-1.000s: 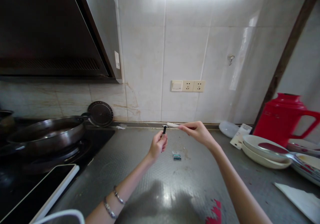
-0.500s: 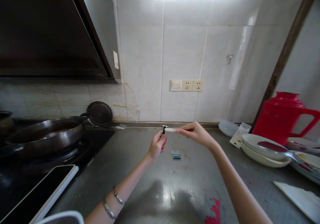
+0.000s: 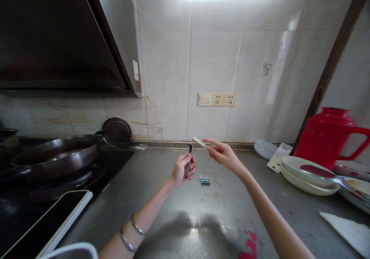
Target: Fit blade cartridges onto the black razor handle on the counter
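My left hand (image 3: 182,170) is closed around the handle of a dark safety razor (image 3: 189,159), held upright with its small head at the top. To the right, my right hand (image 3: 221,155) pinches a short white stick (image 3: 199,141) between thumb and fingers. The stick tilts up to the left and its tip is apart from the razor. Below both hands, a small pack of teal-and-black pieces (image 3: 205,181), which look like razor cartridges, lies on the metal counter (image 3: 162,216).
A steel pan (image 3: 58,153) stands on the stove at left, with a dark-screened tablet-like device (image 3: 49,228) in front. At right are a red thermos (image 3: 326,135), stacked bowls (image 3: 309,174) and a folded white paper (image 3: 347,230). Wall sockets (image 3: 224,99) sit behind.
The white stick has come away from the razor and now tilts upward. My left hand has turned the razor, so more of its handle shows.
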Action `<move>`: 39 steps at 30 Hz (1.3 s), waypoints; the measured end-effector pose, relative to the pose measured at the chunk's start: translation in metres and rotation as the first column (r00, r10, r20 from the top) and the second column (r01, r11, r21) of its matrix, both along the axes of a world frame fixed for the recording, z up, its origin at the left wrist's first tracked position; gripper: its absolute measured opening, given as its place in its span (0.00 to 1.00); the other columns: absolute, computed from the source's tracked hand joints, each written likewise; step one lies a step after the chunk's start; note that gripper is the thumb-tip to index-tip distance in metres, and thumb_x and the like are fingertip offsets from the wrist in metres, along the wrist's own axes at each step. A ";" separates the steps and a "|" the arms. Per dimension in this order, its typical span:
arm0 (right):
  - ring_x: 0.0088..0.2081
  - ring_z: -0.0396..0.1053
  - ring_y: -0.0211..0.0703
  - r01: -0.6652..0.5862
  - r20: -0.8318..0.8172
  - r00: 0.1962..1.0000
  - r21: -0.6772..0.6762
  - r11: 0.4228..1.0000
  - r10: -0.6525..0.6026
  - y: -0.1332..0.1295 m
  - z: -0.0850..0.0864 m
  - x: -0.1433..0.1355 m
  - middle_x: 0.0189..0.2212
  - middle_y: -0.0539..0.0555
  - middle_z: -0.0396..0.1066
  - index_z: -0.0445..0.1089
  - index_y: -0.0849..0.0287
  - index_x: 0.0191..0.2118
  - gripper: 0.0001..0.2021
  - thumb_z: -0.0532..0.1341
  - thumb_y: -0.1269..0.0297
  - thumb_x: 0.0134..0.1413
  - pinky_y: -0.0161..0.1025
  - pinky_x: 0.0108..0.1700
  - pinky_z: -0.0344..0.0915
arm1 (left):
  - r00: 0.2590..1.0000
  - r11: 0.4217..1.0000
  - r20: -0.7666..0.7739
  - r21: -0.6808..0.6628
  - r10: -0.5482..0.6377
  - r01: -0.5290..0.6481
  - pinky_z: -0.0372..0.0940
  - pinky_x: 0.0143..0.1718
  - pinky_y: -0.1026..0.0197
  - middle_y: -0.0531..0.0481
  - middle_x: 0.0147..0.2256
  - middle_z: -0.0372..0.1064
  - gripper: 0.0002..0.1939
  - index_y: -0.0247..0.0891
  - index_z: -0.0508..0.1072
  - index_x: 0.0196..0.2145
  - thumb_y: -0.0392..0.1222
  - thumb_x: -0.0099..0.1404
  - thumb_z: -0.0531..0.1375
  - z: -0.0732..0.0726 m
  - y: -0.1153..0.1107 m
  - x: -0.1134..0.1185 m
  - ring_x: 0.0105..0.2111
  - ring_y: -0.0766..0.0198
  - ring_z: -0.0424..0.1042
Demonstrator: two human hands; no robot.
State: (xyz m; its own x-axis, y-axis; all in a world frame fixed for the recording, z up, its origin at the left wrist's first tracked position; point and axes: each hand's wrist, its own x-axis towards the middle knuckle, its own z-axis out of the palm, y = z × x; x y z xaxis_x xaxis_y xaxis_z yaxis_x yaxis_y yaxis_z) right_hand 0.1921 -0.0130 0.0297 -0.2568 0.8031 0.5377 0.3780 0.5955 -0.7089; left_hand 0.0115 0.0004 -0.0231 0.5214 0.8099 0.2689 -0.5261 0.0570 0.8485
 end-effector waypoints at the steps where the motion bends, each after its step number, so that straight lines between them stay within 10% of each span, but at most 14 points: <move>1: 0.17 0.50 0.31 0.006 -0.010 1.000 0.033 0.999 -0.005 -0.001 -0.004 -0.003 0.18 0.46 0.59 0.62 0.64 0.54 0.24 0.53 0.54 0.55 0.29 0.19 0.50 | 1.000 1.000 -0.003 -0.004 -0.014 0.014 0.44 0.08 0.73 0.59 0.17 0.51 0.13 0.36 0.61 0.29 0.50 0.59 0.55 0.000 0.000 0.000 0.11 0.75 0.47; 8: 0.27 0.62 0.36 0.035 0.154 0.984 0.345 0.938 -0.093 -0.009 -0.026 -0.013 0.26 0.52 0.67 0.65 0.58 0.54 0.19 0.48 0.63 0.60 0.32 0.32 0.60 | 0.996 0.996 -0.034 -0.033 -0.083 0.082 0.39 0.08 0.74 0.61 0.16 0.46 0.13 0.36 0.64 0.32 0.50 0.60 0.53 0.000 0.000 -0.003 0.11 0.77 0.39; 39: 0.24 0.60 0.35 0.107 0.162 0.965 0.475 0.873 -0.206 -0.006 -0.039 -0.011 0.23 0.50 0.61 0.63 0.56 0.55 0.19 0.48 0.66 0.60 0.31 0.28 0.58 | 0.998 0.998 -0.034 -0.051 -0.044 0.042 0.37 0.08 0.75 0.62 0.15 0.45 0.12 0.36 0.63 0.30 0.50 0.60 0.54 0.006 0.004 -0.010 0.10 0.77 0.37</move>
